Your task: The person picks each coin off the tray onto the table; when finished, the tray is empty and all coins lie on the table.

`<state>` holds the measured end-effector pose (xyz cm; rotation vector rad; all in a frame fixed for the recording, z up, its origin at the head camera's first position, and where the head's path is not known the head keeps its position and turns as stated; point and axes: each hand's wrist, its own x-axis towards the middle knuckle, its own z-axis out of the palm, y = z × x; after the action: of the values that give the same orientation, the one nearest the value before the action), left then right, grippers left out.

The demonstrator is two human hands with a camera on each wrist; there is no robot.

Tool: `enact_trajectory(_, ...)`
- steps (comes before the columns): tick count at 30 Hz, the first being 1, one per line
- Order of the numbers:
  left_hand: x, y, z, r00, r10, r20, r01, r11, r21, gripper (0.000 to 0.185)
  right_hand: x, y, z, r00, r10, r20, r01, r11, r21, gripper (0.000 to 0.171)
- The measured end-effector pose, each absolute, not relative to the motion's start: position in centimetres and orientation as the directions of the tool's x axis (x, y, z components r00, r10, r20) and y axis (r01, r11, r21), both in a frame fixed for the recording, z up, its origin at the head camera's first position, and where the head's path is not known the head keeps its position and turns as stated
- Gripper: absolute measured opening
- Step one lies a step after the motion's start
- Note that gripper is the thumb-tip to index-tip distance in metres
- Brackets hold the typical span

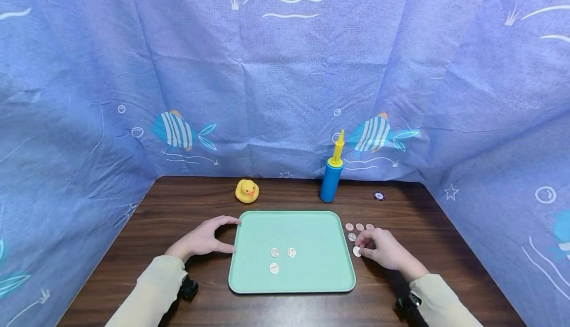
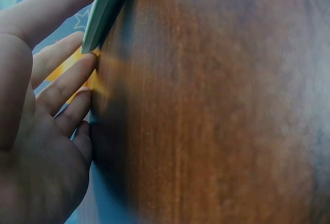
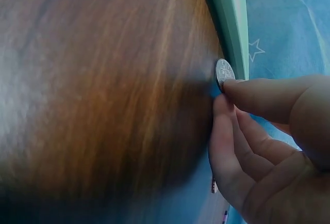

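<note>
A mint-green tray [image 1: 311, 272] lies on the table with three silver coins on it, one being the upper-left coin [image 1: 274, 252]. My left hand [image 1: 206, 238] touches the tray's left rim, thumb and fingers spread; in the left wrist view the fingertips meet the tray edge [image 2: 98, 25]. Just right of the tray, my right hand [image 1: 385, 249] pinches a silver coin [image 3: 225, 72] between thumb and finger, the coin tilted up close to the tray's side. Another silver coin [image 1: 352, 237] lies beside those fingers. Behind it, three copper-coloured coins [image 1: 359, 227] form a row.
A yellow rubber duck [image 1: 247, 191] sits behind the tray's left part. A blue hand pump [image 1: 331, 181] with a yellow nozzle stands behind its right corner. Farther right lies a dark poker chip [image 1: 379, 196]. A blue fish-print cloth [image 1: 285, 94] hangs behind the wooden table [image 1: 209, 312].
</note>
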<state>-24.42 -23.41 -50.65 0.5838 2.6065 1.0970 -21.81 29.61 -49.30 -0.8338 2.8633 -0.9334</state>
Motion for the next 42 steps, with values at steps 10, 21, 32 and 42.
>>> enact_trajectory(10, -24.45, -23.44, -50.5, -0.882, 0.468, -0.054, 0.295, 0.638, 0.711, 0.072, -21.63, 29.76, -49.51, -0.866, -0.481, 0.135, -0.469, 0.69, -0.551, 0.017)
enact_trajectory(21, -24.51, -23.37, -50.59, -0.882, 0.467, -0.061, 0.285, 0.632, 0.721, 0.073, -21.55, 29.88, -49.9, -0.87, -0.477, 0.125, -0.457, 0.688, -0.564, 0.018)
enact_trajectory(32, -24.46, -23.39, -50.55, -0.883, 0.465, -0.063, 0.273, 0.618, 0.737, 0.073, -21.56, 29.39, -49.7, -0.876, -0.454, 0.161, -0.466, 0.717, -0.519, 0.018)
enact_trajectory(42, -24.46, -23.42, -50.67, -0.881, 0.469, -0.055, 0.281, 0.614, 0.737, 0.072, -21.71, 29.47, -49.84, -0.881, -0.447, 0.152, -0.457, 0.726, -0.514, 0.016)
